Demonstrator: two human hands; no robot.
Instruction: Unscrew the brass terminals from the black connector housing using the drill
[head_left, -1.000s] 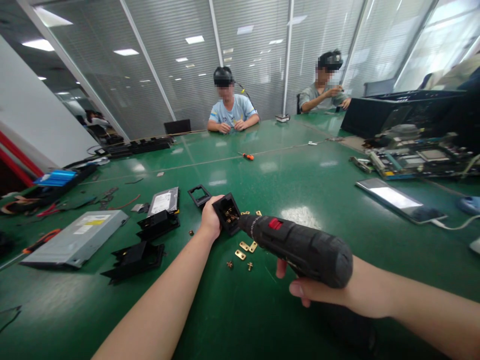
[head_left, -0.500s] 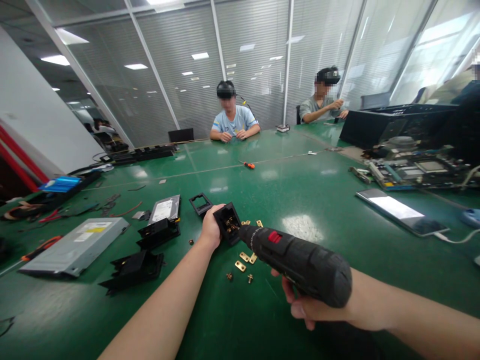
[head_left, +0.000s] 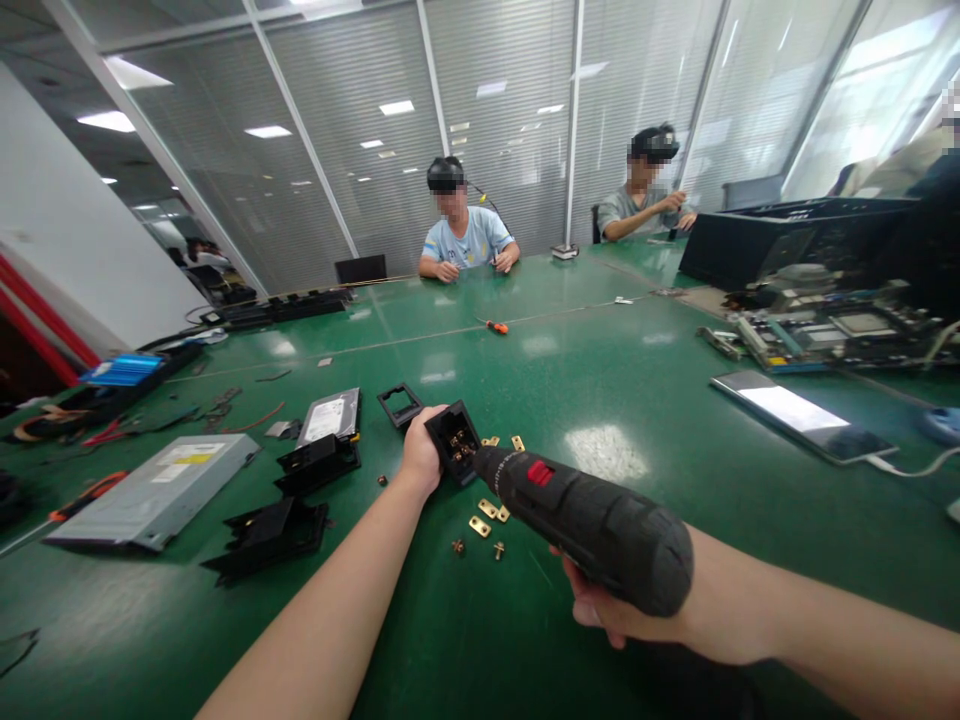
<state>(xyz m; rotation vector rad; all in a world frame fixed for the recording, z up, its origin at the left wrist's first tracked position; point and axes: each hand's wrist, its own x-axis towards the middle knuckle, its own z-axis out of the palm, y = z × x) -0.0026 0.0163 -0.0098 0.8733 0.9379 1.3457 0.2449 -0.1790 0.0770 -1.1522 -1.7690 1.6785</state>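
My left hand (head_left: pixel 424 450) is closed around a small black plastic housing (head_left: pixel 442 440), its open side tilted toward me. Brass screws (head_left: pixel 463 442) show inside it. A black cordless drill (head_left: pixel 585 520) with a red switch is gripped in my right hand (head_left: pixel 600 605); its chuck points into the housing's mouth. The bit's tip is hidden there. Brass plates (head_left: pixel 480 526) and loose screws (head_left: pixel 499 550) lie on the green table just below the housing. A black rectangular frame (head_left: pixel 400 405) rests beyond my left hand.
To the left are black plastic parts (head_left: pixel 266 535), a hard drive (head_left: pixel 330 415) and a grey metal box (head_left: pixel 154 490). A phone (head_left: pixel 802 415) with a cable and circuit boards (head_left: pixel 817 325) sit at right. An orange screwdriver (head_left: pixel 496 327) lies ahead. Two people sit across the table.
The drill and my right hand have shifted slightly left. The housing stays nearly in place in my left hand. The person opposite has moved their hands farther apart.
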